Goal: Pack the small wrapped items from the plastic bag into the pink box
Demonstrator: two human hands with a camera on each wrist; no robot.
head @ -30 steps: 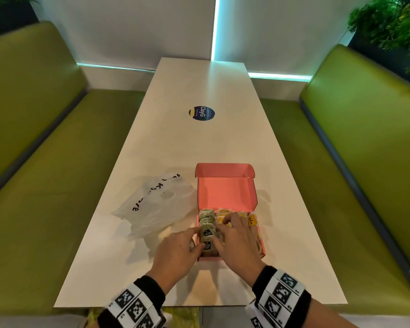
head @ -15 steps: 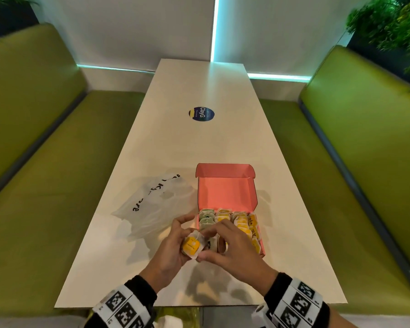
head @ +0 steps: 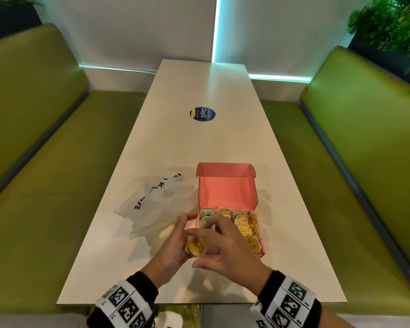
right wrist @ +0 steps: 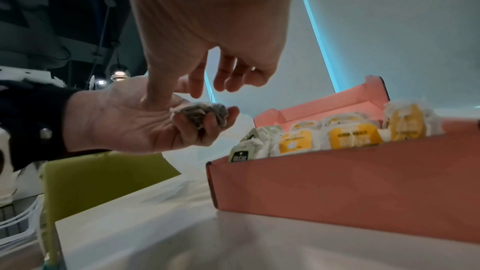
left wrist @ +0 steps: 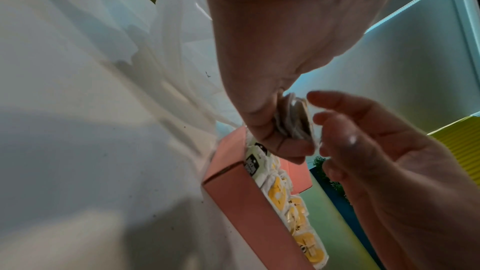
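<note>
Now, left hand [head: 173, 247]: fingers hold a few wrapped items [head: 197, 246].
Right hand [head: 225, 245]: fingers loose, holding nothing.
Risk: packets slip past pink box [head: 262, 250], at 3 o'clock, if released early.

Both forearms end in black knitted cuffs [head: 141, 284], snug at the wrists. Over each cuff sits a white wristband [head: 124, 306] printed with square black-and-white fiducial markers, set in a row round the arm; small black letters stand at the band edges. The right band [head: 291, 301] shows three markers, the one at 12 o'clock tinted teal. In the right wrist view a round silver stud [right wrist: 46, 132] sits on the left cuff. The hands are bare.
</note>
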